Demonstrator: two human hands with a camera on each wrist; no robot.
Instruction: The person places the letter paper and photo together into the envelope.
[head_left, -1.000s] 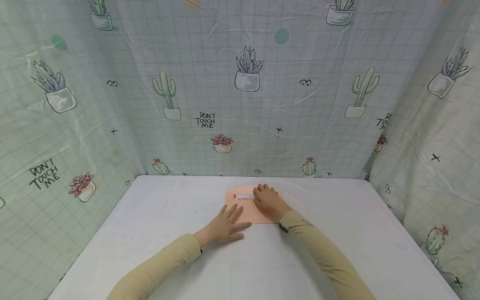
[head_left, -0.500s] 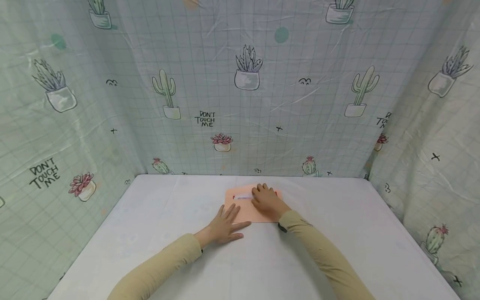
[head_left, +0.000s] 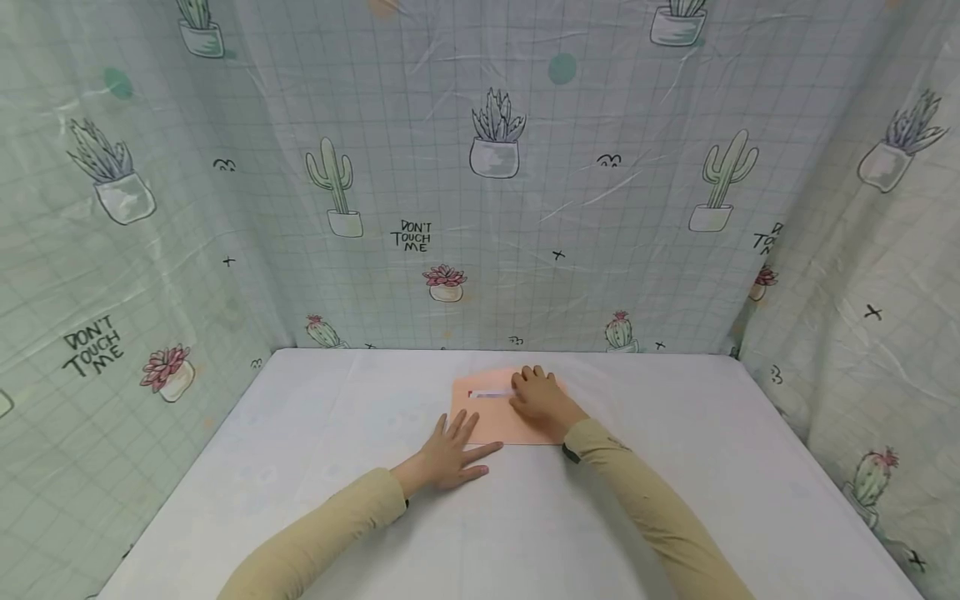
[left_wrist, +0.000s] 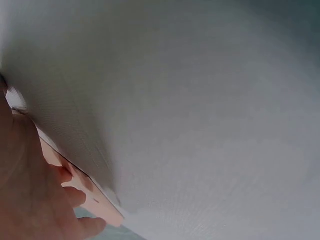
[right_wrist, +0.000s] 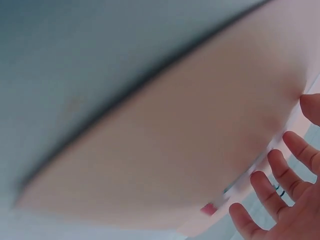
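A peach paper sheet (head_left: 491, 427), with slanting upper corners like an envelope's, lies flat near the far side of the table. Across its upper part runs a thin whitish strip (head_left: 487, 394) with a red mark at its left end. My left hand (head_left: 446, 457) is spread at the sheet's lower left corner, its fingers on the paper and the thumb on the table. On the strip's right part rest the fingertips of my right hand (head_left: 542, 398), which covers that stretch in the head view. The right wrist view shows those fingers apart, near the strip's red end (right_wrist: 208, 208).
The white table (head_left: 337, 400) reaches out to both sides and in front of the sheet. Behind it and along the sides hangs a checked curtain (head_left: 487, 225) printed with cacti and succulents.
My right fingers have shifted slightly to the right along the strip, covering the red part at its right end that showed half a second ago. My left hand has stayed in place.
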